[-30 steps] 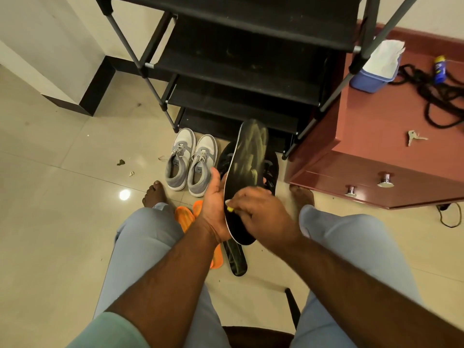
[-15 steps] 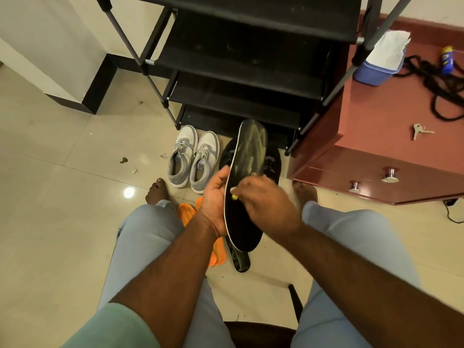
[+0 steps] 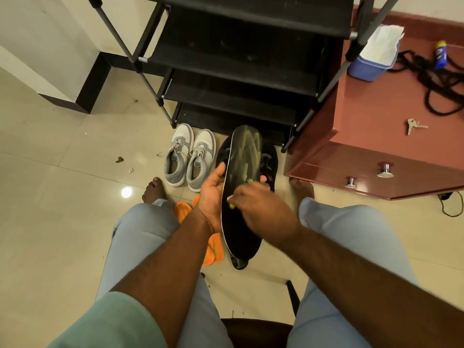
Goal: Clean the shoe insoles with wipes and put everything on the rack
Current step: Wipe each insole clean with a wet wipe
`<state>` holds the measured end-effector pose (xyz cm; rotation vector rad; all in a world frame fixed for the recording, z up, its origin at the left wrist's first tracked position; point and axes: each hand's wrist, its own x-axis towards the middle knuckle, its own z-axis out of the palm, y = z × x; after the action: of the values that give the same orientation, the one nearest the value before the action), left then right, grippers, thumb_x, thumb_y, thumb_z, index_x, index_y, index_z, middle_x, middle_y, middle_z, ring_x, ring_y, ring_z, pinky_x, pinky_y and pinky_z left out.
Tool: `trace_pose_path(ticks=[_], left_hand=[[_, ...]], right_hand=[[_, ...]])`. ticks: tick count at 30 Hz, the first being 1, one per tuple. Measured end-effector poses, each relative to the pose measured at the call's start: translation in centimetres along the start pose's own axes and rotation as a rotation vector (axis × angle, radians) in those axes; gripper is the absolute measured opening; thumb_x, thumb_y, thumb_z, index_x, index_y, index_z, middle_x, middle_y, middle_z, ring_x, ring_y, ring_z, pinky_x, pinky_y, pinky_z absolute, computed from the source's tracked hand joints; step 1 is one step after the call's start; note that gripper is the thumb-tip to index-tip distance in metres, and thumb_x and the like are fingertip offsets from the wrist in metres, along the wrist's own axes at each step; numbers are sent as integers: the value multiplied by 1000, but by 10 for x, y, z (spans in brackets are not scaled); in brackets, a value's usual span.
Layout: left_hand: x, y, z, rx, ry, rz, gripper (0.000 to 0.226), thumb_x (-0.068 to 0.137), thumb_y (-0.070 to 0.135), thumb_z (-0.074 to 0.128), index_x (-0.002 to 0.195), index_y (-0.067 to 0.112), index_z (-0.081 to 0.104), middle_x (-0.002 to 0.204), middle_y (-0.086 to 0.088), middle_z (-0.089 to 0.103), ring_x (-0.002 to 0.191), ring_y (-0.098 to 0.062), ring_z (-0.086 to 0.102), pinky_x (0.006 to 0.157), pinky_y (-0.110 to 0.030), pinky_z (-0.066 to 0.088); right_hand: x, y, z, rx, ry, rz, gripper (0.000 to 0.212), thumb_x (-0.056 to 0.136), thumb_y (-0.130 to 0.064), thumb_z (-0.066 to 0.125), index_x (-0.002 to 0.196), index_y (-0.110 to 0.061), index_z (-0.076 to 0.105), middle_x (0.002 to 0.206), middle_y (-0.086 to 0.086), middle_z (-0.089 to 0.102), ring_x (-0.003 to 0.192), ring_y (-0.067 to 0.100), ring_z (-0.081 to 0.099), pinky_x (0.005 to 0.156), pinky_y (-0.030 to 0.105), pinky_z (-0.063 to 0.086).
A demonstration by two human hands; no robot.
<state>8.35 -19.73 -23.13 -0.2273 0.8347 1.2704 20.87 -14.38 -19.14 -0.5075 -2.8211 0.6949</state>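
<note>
Black insole point(image 3: 242, 187) is held upright above the tiled floor point(image 3: 50, 197), in front of the black shoe rack point(image 3: 236, 59). Left hand point(image 3: 213, 197) grips its left edge; right hand point(image 3: 258, 204) pinches a small pale wipe point(image 3: 229, 200) against its face. Grey sneakers point(image 3: 188, 156), orange insoles point(image 3: 211, 247) and a second black insole point(image 3: 238, 263) lie below. Red-brown cabinet point(image 3: 376, 136) stands right. Since the earlier frame, the right hand has shifted slightly lower on the insole.
</note>
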Motion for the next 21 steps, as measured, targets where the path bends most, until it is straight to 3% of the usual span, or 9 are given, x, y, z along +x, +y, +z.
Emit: trace_pose_path(ticks=[3, 7, 10, 13, 17, 19, 21], left_hand=[[4, -3, -1, 9, -10, -59, 98, 86, 82, 23, 125, 4, 66, 128, -17, 62, 119, -34, 57, 106, -44, 43], [6, -12, 0, -3, -8, -89, 90, 87, 80, 29, 128, 8, 64, 128, -17, 63, 116, -30, 62, 100, -41, 49], [4, -22, 3, 12, -8, -133, 87, 86, 79, 29, 130, 11, 60, 117, -21, 68, 107, -34, 67, 91, -46, 49], [2, -20, 2, 4, -7, -129, 84, 84, 78, 33, 112, 10, 74, 108, -18, 72, 100, -30, 71, 85, -39, 54], [5, -15, -1, 31, 22, -101, 96, 76, 81, 43, 136, 8, 59, 142, -17, 53, 129, -30, 54, 112, -42, 39], [6, -18, 1, 22, 45, -106, 90, 77, 79, 43, 131, 10, 64, 135, -17, 59, 126, -31, 57, 108, -41, 43], [8, -23, 2, -2, 31, -128, 83, 84, 78, 36, 115, 11, 73, 113, -17, 70, 107, -30, 68, 93, -41, 49]], right_hand=[[-14, -7, 4, 42, -22, -44, 24, 70, 4, 72, 92, -4, 71, 88, 11, 66, 80, 29, 62, 60, 36, 56], [6, 9, -3, -22, 26, 28, 23, 79, -6, 52, 93, -6, 71, 89, 8, 65, 83, 27, 61, 64, 37, 55], [17, 22, -4, -45, 51, 158, 21, 78, 1, 62, 95, -5, 71, 92, 10, 65, 87, 29, 60, 70, 40, 55], [10, 19, -2, -67, -3, 136, 22, 79, -1, 65, 100, -4, 70, 96, 10, 66, 90, 28, 60, 71, 39, 54], [-8, 9, 2, -28, -26, 37, 26, 71, -1, 74, 97, -6, 71, 93, 8, 66, 86, 27, 62, 67, 37, 54], [-5, 13, 0, -36, -17, 57, 24, 73, -2, 73, 96, -6, 71, 92, 8, 66, 86, 28, 61, 66, 39, 55], [2, 22, -2, -62, 24, 124, 19, 73, 0, 70, 92, -4, 71, 89, 10, 66, 83, 29, 61, 63, 39, 55]])
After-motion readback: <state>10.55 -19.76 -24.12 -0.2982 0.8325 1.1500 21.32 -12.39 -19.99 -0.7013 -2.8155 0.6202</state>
